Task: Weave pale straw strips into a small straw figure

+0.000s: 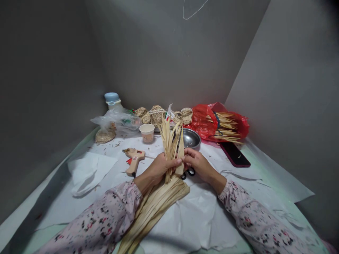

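My left hand is closed around an upright bunch of thin, pale dried leaf strips, whose tips fan out above the thumb. With fingers pinched, my right hand holds a wider flat dried leaf strip against the right side of that bunch. Beneath both hands lies a long bundle of dried leaves, stretching toward the front edge. Black scissor handles poke out under my right hand; the blades are hidden.
A glue gun lies left of my hands, near a paper cup. Behind are a metal bowl, woven pieces and a red plastic bag of bundled strips. A phone lies right; a blue-lidded bottle stands back left.
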Tool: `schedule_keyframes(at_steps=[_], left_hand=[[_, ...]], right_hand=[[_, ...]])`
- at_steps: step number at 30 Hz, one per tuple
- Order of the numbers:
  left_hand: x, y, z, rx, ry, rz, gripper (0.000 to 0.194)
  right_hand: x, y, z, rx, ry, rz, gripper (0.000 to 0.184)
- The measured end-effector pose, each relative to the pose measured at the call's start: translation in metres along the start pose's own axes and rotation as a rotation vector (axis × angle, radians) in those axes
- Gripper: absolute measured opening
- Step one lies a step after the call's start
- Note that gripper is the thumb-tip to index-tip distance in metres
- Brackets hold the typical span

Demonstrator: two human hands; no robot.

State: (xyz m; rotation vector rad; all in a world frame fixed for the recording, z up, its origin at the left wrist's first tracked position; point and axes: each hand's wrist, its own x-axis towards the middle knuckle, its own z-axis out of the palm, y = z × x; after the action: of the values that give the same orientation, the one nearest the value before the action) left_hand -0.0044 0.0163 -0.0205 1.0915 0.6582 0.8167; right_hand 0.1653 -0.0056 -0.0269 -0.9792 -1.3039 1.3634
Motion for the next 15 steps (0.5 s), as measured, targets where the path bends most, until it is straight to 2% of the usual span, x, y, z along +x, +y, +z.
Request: schedule_keyframes(at_steps=[5,9,15], left_hand=[[0.0018,-0.004,-0.0022,0.011,0.035,-0.063,0.031],[0.002,-0.0048,-0.0026,0.013,0.033,-0.065,0.035],[0.0012,-0.0037,0.0001,-0.018,0.023,-0.063,0.034]], right_hand=[[-0.0007,-0.0052,0.0051,-0.079,0.014,0.031,0.013],[-0.001,-0.0074,0.0071,-0.128,0.038,0.021,0.013],[-0.0015,-0.0047,0.0039,-0.143,0.006,0.006,0.014]])
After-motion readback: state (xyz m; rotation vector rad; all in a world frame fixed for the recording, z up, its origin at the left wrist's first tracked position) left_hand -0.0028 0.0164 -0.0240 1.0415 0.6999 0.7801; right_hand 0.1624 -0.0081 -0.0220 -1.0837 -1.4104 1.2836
